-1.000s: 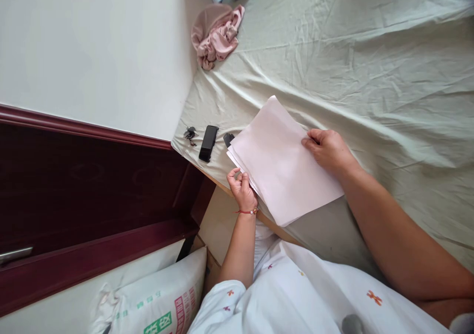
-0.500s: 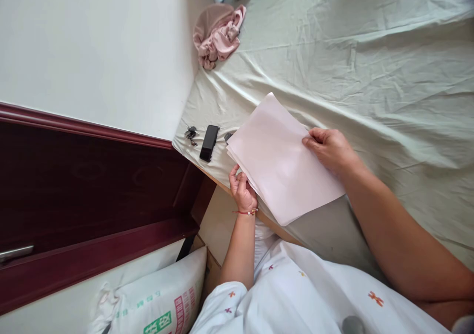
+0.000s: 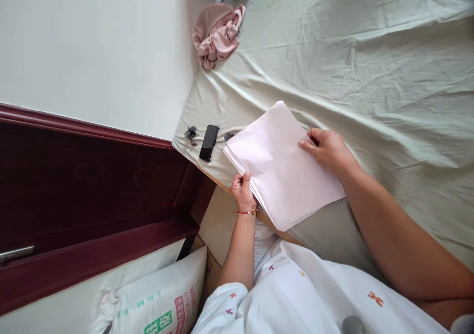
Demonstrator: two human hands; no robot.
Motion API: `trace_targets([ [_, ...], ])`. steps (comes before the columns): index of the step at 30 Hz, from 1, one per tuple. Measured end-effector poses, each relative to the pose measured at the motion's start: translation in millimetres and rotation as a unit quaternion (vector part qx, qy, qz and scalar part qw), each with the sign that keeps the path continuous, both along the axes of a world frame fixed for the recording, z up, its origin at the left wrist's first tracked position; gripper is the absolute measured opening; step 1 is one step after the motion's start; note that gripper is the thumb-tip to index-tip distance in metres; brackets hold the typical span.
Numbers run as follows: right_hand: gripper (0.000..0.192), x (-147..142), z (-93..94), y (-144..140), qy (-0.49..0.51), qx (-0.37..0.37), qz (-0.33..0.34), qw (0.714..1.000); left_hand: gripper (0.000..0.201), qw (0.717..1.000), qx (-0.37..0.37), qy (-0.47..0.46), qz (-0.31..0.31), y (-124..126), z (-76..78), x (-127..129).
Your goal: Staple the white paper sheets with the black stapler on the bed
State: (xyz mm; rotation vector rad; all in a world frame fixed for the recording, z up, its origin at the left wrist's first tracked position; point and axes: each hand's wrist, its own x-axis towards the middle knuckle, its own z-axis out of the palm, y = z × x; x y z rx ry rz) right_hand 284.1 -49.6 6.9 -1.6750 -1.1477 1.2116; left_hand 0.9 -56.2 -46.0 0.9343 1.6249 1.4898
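white sack [image 3: 155, 287] bears green and red lettering [image 3: 158, 322], not clearly legible; paper sheets [image 3: 292, 171] lie between left hand [image 3: 243, 190] and right hand [image 3: 331, 151], each pinching an opposite edge

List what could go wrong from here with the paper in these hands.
1. The sheets of paper are not squared along the edge by the left hand, so some might slip or fan apart.
2. The top sheet bows near the left thumb; more pressure there, with the right hand holding the opposite side, could crease it.
3. A dark object is partly hidden by the paper and could perhaps be nudged.
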Motion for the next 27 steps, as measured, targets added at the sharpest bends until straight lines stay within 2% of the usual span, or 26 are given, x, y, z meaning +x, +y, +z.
trace_targets([
  [7,0.016,1.2,-3.5,1.8,-0.001,-0.001,-0.003,1.000,0.062,1.000,0.002,-0.007,-0.005,-0.2,3.1,1.7],
  [15,0.019,0.8,-6.2,1.0,-0.008,-0.007,0.011,1.000,0.049,0.998,0.040,0.045,-0.006,-0.7,1.2,-2.5],
  [21,0.021,1.0,-7.8,1.2,-0.012,-0.004,0.015,1.000,0.061,0.997,0.054,0.052,-0.013,1.0,0.1,-3.5],
  [27,0.020,0.8,-6.7,0.6,0.010,-0.001,0.015,1.000,0.056,0.996,0.069,0.062,-0.006,3.0,-2.8,-5.2],
])
